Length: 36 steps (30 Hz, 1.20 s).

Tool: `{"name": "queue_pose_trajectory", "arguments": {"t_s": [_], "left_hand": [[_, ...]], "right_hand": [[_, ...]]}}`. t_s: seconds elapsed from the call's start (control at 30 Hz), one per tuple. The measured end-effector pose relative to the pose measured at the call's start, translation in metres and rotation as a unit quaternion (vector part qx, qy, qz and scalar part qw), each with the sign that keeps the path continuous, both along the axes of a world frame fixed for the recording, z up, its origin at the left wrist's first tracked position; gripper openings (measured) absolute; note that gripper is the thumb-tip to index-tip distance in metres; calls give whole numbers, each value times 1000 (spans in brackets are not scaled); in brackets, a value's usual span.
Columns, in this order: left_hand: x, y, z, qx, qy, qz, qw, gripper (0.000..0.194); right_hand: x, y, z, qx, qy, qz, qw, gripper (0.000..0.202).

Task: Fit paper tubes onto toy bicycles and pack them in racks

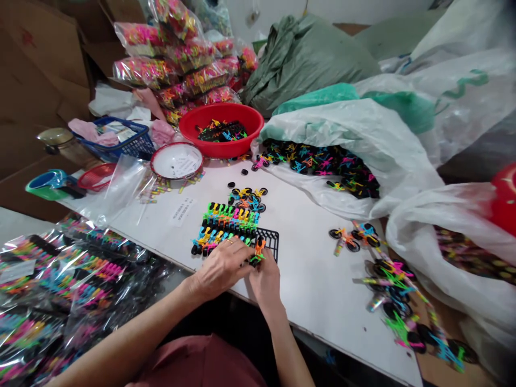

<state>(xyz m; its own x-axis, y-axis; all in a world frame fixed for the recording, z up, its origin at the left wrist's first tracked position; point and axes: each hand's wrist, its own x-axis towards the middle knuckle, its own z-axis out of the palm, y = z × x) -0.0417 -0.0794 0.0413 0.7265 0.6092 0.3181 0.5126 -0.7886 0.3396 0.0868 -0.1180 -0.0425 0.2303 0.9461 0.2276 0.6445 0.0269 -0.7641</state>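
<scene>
The left hand (226, 266), fingers bent beside the orange-and-green toy bike (259, 250), should steady it (whether it grips, I cannot tell), while the right hand, (266, 277) closed around the bike, should square it to the grid. On the table (310, 285), bright, tight bike rows (223, 217) lead rightward to the black grid's (272, 239) bare cells.

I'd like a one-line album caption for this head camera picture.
Left hand and right hand at a black grid tray lined with colourful toy bicycles, a red basin beyond.
</scene>
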Motion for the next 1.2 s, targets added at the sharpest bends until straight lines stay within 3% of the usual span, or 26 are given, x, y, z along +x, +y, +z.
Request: {"name": "queue_pose_trajectory", "arguments": {"t_s": [0.13,0.27,0.47,0.67,0.77,0.83,0.9,0.97,1.0,1.07,1.13,1.2], "left_hand": [[1,-2,-2,-1,-18,-1,1000,23],[4,-1,-9,32,-25,4,999,14],[4,0,-11,49,26,-18,998,17],[11,-5,-13,95,23,44,994,20],[10,-6,-14,124,-23,31,992,21],[7,-7,-15,127,-42,7,991,23],[1,-7,-15,123,-48,-14,991,27],[-4,-7,-17,117,-43,-27,992,32],[-6,-7,-18,113,-40,-29,992,35],[-9,-8,-19,102,-27,-24,994,40],[-11,-10,-18,86,-14,-17,996,42],[-11,-14,-15,77,-1,-24,997,42]], "right_hand": [[3,-3,0,-21,-62,22,998,23],[-2,-2,-1,-34,-118,3,992,20],[1,0,-4,-31,-147,41,988,22],[3,5,1,-41,-99,70,992,19],[14,6,8,-48,-35,110,992,13],[38,6,16,-46,-3,127,991,12],[78,5,28,-47,-19,80,996,12],[126,6,42,-78,-92,-46,992,14],[148,7,48,-109,-145,-124,976,19],[182,12,55,-180,-232,-220,930,25],[195,17,55,-228,-267,-237,906,25],[187,22,50,-237,-239,-212,917,23]]}}
